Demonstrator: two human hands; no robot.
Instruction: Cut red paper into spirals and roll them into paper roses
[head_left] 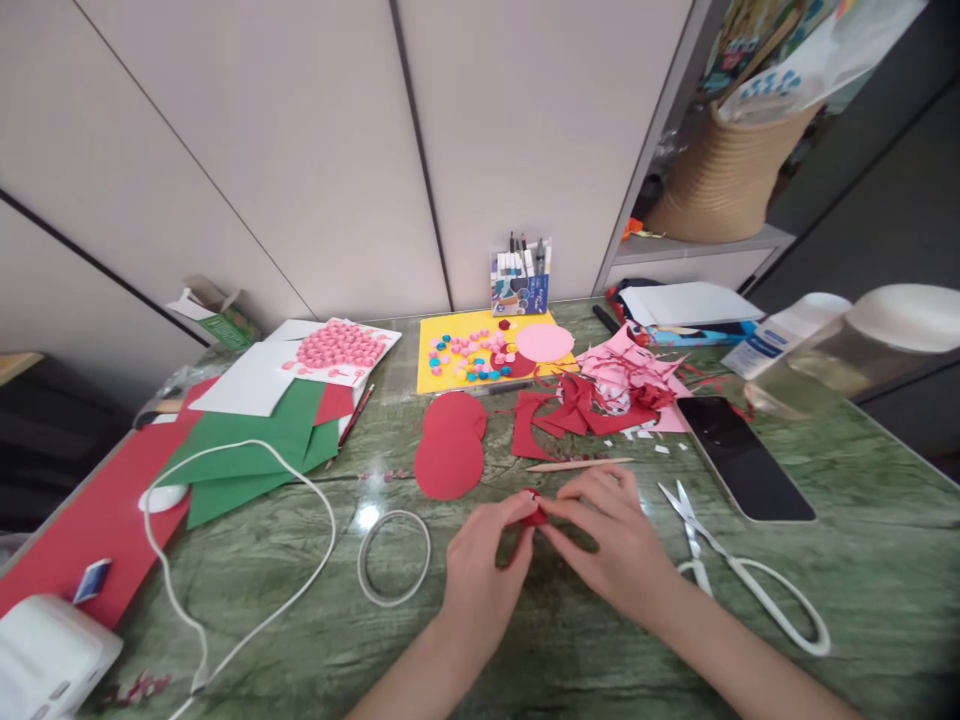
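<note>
Between my two hands, low over the middle of the table, is a small rolled piece of red paper (534, 508). My left hand (484, 560) pinches it from the left, and the fingertips of my right hand (611, 530) close on its other side; the fingers partly cover it. Two overlapping red paper circles (448, 465) lie beyond my left hand. Just past my right hand rests a thin wooden stick (577, 465). White-handled scissors (731, 565) lie spread to the right, and a roll of tape (394, 558) sits left of my hands.
Farther back are a yellow sheet (431, 375) bearing small coloured paper rolls, and red and pink scraps (622, 375). A phone (742, 455) and a bottle (810, 370) stand right. Green sheets (255, 430), a white cable (326, 510) and a white charger (56, 655) occupy the left.
</note>
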